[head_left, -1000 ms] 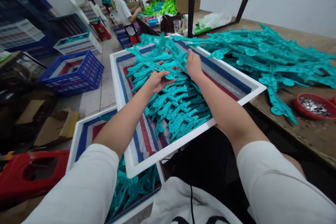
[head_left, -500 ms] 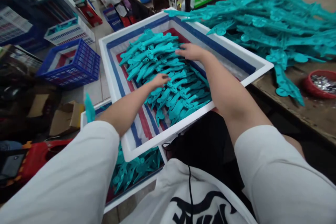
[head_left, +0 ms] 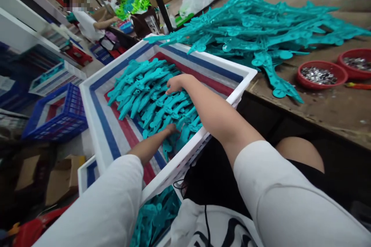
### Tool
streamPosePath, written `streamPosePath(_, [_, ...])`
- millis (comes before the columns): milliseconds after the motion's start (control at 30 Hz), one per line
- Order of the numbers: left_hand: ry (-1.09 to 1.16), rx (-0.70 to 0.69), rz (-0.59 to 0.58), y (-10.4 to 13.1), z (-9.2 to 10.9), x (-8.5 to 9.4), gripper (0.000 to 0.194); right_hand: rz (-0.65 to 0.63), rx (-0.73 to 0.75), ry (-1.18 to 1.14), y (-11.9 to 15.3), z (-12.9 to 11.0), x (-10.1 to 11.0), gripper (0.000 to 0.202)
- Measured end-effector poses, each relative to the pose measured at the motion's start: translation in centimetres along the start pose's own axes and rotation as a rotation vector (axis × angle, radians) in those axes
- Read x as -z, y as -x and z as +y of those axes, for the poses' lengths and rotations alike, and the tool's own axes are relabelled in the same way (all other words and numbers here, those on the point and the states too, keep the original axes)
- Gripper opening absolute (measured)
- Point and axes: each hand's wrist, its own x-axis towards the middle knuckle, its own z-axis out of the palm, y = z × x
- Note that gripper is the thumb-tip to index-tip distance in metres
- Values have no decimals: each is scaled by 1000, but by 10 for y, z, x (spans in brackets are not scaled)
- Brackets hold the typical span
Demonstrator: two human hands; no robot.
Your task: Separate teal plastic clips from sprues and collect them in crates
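Note:
Rows of teal plastic pieces (head_left: pixel 145 85) lie heaped in a white basket (head_left: pixel 92 119) lined with red, blue and white striped sheet. My left hand (head_left: pixel 172 129) is low in the heap at its near edge, blurred, its fingers partly hidden among the pieces. Over the right side of the heap is my right hand (head_left: pixel 175 84), fingers bent downward close to the pieces; whether it grips one cannot be made out.
A large teal pile (head_left: pixel 261 27) covers part of the worktable (head_left: pixel 344 104), beside red bowls (head_left: pixel 321 84) of small metal parts. A blue crate (head_left: pixel 58 114) stands left. Another basket with teal pieces (head_left: pixel 156 216) is below. A person (head_left: pixel 87 23) sits far left.
The view has shifted, with the basket now further left in it. My left hand has gone down to the near part of the heap, and my right hand stays over its right side.

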Motion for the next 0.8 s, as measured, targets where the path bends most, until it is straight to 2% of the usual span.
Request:
streamPosePath(100, [14, 38, 25, -1, 1, 46, 26, -19, -47, -35, 4, 3, -1, 42])
streamPosePath(233, [169, 28, 173, 18, 1, 115, 30, 36, -12, -113, 0, 4, 0, 42])
streamPosePath(300, [434, 10, 284, 35, 1, 140, 36, 160, 69, -179, -6, -5, 1, 46])
streamPosePath(333, [635, -24, 354, 44, 3, 148, 41, 275, 117, -216, -9, -13, 0, 52])
streamPosePath(400, [1075, -164, 512, 61, 7, 158, 49, 516, 223, -285, -14, -31, -6, 70])
streamPosePath(433, [1253, -261, 591, 68, 10, 160, 50, 576, 278, -305, -17, -40, -10, 80])
streamPosePath(467, [1369, -366, 662, 74, 13, 162, 49, 578, 336, -314, -19, -48, -16, 91])
streamPosePath(533, [1484, -555, 741, 84, 19, 166, 51, 473, 438, -296, -20, -61, -28, 106])
streamPosePath(567, [1503, -620, 741, 88, 20, 168, 57, 421, 465, -275, -19, -66, -33, 108])
streamPosePath(633, [1504, -681, 686, 96, 21, 173, 70, 412, 448, -230, -15, -72, -38, 103])
streamPosePath(733, [1483, -635, 624, 104, 17, 181, 77, 479, 345, -228, -4, -80, -32, 83])
streamPosePath(800, [1472, -610, 613, 105, 13, 185, 81, 479, 273, -277, 1, -83, -22, 75])
